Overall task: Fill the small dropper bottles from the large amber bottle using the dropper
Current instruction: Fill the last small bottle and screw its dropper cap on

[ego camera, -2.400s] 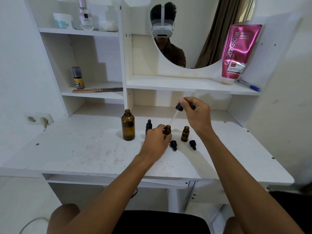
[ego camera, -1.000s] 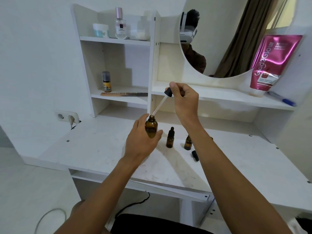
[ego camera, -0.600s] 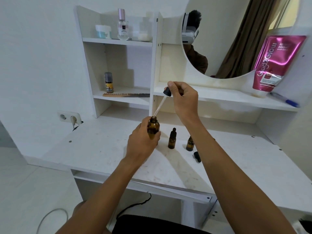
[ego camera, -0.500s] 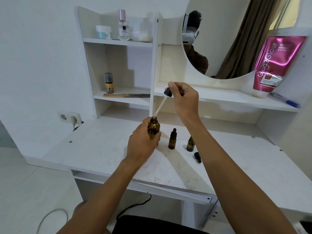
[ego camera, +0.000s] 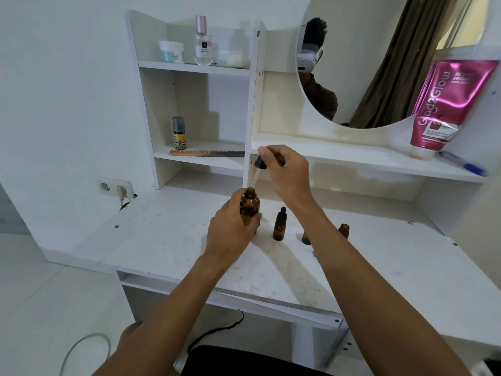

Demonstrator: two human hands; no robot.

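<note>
Gripping the big bottle [ego camera: 250,206] with my left hand [ego camera: 230,234], I pinch the dropper [ego camera: 259,164] in my right hand [ego camera: 288,172] above the scuffed white desk [ego camera: 162,240], mirror [ego camera: 366,63] behind.

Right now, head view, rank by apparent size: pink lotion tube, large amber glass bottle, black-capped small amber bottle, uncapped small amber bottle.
pink lotion tube
large amber glass bottle
black-capped small amber bottle
uncapped small amber bottle, partly hidden

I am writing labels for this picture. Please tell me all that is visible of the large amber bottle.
The large amber bottle looks like brown glass, round, with a narrow neck and an open mouth. It is nearly upright; its base is hidden. The left hand grips its body. The dropper reaches its mouth.
</note>
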